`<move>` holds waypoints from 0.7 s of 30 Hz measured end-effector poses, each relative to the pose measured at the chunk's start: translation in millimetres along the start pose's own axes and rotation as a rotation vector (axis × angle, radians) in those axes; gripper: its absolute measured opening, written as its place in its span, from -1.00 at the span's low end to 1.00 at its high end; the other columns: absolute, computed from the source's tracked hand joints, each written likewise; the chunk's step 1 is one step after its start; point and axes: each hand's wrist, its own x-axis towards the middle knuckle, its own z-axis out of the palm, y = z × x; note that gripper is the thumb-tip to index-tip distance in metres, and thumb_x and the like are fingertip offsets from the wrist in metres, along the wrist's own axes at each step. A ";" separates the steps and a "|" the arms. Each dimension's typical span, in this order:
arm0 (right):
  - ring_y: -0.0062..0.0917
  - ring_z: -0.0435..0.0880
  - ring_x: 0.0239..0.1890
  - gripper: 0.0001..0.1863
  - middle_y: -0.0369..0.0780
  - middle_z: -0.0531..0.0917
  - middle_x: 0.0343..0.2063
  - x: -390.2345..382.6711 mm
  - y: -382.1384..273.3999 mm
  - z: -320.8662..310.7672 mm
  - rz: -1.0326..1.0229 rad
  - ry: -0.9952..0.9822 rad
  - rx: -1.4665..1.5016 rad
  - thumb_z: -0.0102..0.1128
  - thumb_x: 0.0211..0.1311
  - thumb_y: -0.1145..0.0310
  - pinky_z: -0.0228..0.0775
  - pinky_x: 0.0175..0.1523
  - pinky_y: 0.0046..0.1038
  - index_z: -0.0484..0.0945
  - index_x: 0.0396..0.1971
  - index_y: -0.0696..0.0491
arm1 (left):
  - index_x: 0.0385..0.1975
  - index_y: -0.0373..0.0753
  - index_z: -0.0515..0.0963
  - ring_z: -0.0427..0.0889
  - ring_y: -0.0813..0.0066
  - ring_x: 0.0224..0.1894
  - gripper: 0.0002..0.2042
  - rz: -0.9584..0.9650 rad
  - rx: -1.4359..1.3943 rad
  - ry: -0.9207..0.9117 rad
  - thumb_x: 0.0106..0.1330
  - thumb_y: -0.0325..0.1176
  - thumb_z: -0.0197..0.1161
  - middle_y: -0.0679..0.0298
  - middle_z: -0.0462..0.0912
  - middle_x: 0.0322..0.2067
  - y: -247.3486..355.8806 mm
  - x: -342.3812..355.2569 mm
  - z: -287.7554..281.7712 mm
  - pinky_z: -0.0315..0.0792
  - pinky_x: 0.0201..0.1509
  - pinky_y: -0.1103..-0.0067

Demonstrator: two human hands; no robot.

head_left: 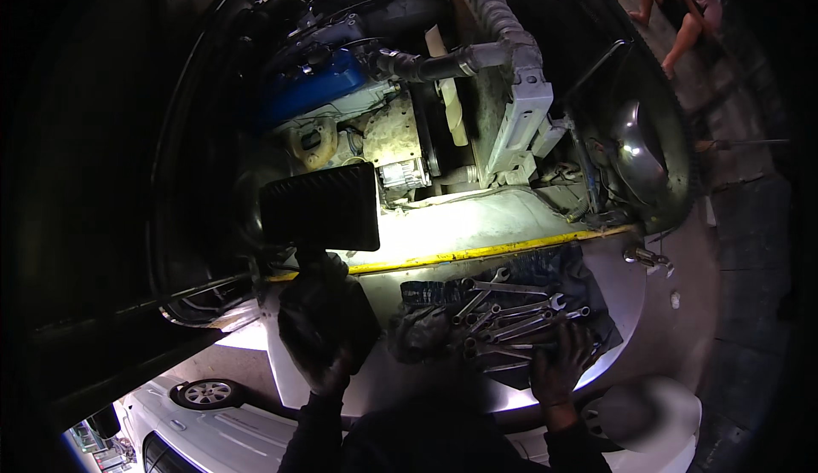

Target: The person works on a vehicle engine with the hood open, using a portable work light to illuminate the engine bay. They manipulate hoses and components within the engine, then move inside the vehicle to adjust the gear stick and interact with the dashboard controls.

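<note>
The left hand [326, 377] has its fingers around a dark object [322, 313]; the right hand [561, 369] is at the wrenches [521, 309], its fingers' grip I can't tell.

Dim edges, bright central glare, fisheye bending

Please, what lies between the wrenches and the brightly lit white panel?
Between the wrenches and white panel, the head view shows part of the dark cloth, then the yellow strip.
</note>
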 end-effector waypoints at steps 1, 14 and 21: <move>0.05 0.18 0.47 -0.31 -0.03 0.37 0.35 -0.8 -0.6 -0.7 0.002 -0.008 -0.033 0.12 0.36 -0.04 -0.11 0.53 0.17 0.37 0.39 0.02 | 0.54 -0.24 0.00 0.18 0.20 0.52 0.13 -0.021 -0.035 0.008 0.02 0.00 0.57 0.09 0.22 0.44 -0.3 1.8 0.6 0.09 0.60 0.31; 0.01 0.20 0.46 -0.30 -0.09 0.40 0.33 2.0 1.1 9.0 -0.022 0.039 -0.173 0.05 0.37 -0.12 -0.22 0.53 0.20 0.40 0.38 -0.02 | 0.48 -0.29 0.13 0.29 0.23 0.46 -0.04 0.076 0.187 0.087 0.13 -0.07 0.52 0.07 0.29 0.41 24.2 15.5 23.1 0.23 0.53 0.35; 0.00 0.19 0.47 -0.30 -0.09 0.41 0.32 1.4 3.2 8.7 -0.033 0.047 -0.183 0.01 0.41 -0.15 -0.24 0.53 0.19 0.39 0.39 -0.01 | 0.49 -0.33 0.14 0.29 0.15 0.47 -0.02 0.013 0.139 0.136 0.13 -0.05 0.52 0.00 0.33 0.39 26.8 19.1 23.2 0.15 0.55 0.30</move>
